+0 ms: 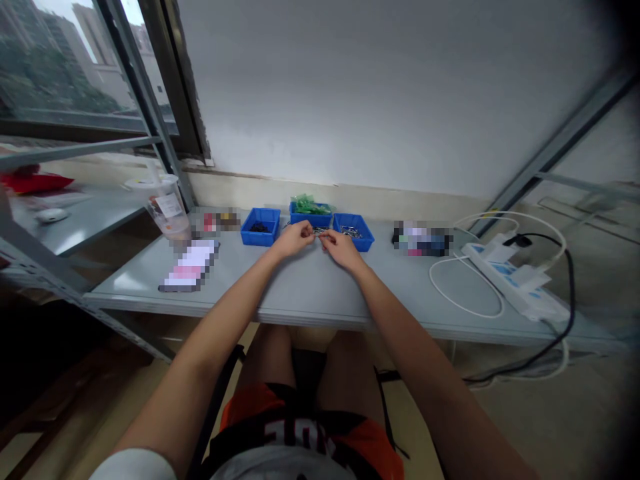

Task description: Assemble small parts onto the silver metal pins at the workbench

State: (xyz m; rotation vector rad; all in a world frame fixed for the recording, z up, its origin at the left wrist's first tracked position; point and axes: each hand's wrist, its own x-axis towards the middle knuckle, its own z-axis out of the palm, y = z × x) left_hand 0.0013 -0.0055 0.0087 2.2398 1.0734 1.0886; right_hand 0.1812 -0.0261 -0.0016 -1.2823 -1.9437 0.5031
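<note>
My left hand [295,239] and my right hand [342,249] meet over the middle of the shelf table, fingertips nearly touching. Both are closed in a pinch; what they hold is too small to name. Just behind the fingertips lie small silver metal pieces [321,230]. Three blue bins stand around the hands. Dark small parts lie in the left bin [254,239], beside my left hand. Green plastic pieces [305,203] fill the back bin [303,218]. The right bin [367,243], close to my right hand, holds thin silver metal parts [351,231].
A grey table [310,293] runs along the wall. On its left are a plastic drink cup [167,207] and a pixelated phone-like slab [191,267]. A pixelated bundle [421,240] lies to the right, then a white power strip [520,283] with looping cables.
</note>
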